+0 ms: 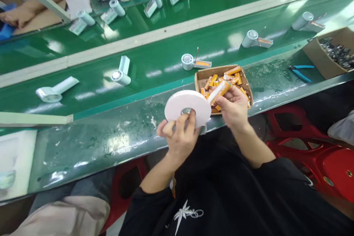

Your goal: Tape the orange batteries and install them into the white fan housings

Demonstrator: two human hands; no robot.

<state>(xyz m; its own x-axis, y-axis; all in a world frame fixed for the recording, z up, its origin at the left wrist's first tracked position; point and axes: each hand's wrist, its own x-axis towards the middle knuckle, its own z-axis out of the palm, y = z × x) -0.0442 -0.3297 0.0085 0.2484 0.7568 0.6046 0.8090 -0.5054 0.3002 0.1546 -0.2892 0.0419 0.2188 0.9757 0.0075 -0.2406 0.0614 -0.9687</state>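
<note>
My left hand (181, 134) grips a roll of white tape (174, 105), its fingers hooked at the hole in the middle. In my right hand (234, 107) is an orange battery cell (224, 87), held between thumb and fingers. A white strip lies along the cell's side and reaches toward the roll's edge; whether it is still joined to the roll I cannot tell. Just behind and under the right hand stands a small cardboard box (197, 81) with several more orange cells (232, 70) in it.
Beyond the bench ledge (91, 132), a green conveyor (155, 59) carries several pale blue fan housings (187, 62). Blue-handled pliers (301, 73) lie at right beside a carton (318, 57) of small dark parts. Across the line is another person's hand (16, 16). Red stools (318, 162) stand below right.
</note>
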